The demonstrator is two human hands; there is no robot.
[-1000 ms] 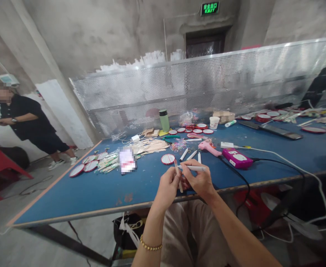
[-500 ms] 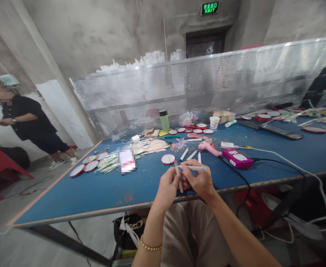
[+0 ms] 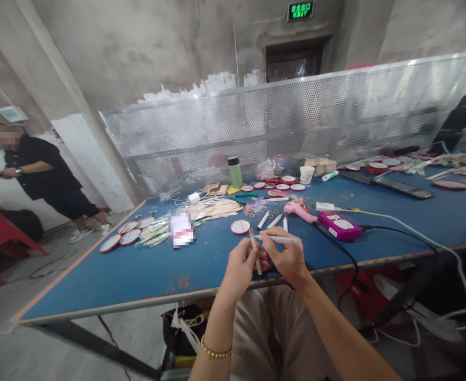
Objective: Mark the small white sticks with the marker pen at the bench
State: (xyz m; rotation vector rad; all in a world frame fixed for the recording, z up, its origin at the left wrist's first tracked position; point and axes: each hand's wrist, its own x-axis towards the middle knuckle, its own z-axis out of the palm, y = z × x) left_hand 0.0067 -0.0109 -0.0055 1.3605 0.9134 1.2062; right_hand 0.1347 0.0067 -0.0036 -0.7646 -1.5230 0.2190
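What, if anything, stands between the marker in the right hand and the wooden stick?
Nothing visible: the marker in the right hand points its tip at the wooden stick in the left hand.

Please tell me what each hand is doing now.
Left hand: closed, holding a wooden stick.
Right hand: closed, holding a white marker, tip toward the stick.

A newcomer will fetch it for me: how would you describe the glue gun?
On the blue table, find the purple power block. The glue gun lies just left of it; unlike the straight white markers nearby, it is pink and pistol-shaped.
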